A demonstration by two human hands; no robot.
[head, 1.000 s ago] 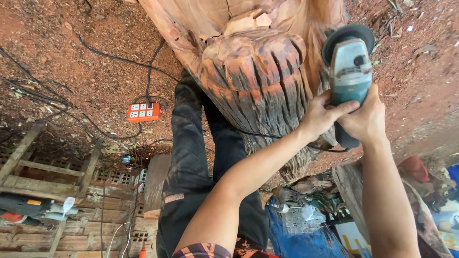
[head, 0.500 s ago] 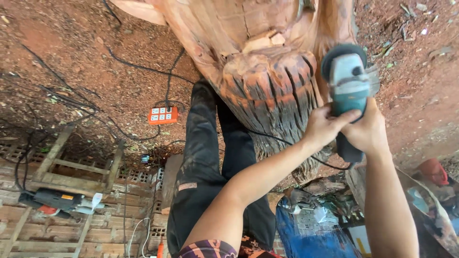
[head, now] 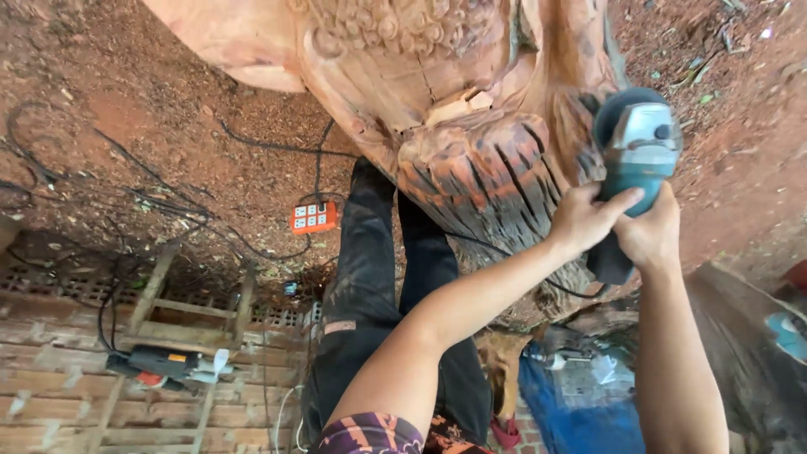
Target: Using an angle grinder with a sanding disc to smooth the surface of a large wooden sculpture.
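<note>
Both forearms reach up and forward from the lower edge of the view, bare and nearly straight, and meet at a teal angle grinder (head: 636,155); the left hand (head: 582,220) comes in from the lower middle, its wrist bent a little, and its fingers curl closed round the grinder's body from the left side; the right hand (head: 649,236) rises almost vertically on the right, and wraps shut round the dark rear handle just below and beside the left, the two hands touching; the grinder stands upright in this grip, its rounded grey-and-teal head uppermost, with a dark guard pressed against the right flank of a large wood carving (head: 471,126).

The carving is reddish-brown timber, smooth and pale on its upper left swell, beaded with small round knobs near the top, and cut lower down into deep, dark, roughly parallel grooves that fan like a fringe; cracks run through it; the ground (head: 168,126) around is red earth strewn with chips and black cables; an orange power strip (head: 313,217) lies on it to the left of the person's black trousers (head: 370,277); farther down on the left, a dark power tool (head: 164,363) rests on a rough wooden frame over weathered brick.
</note>
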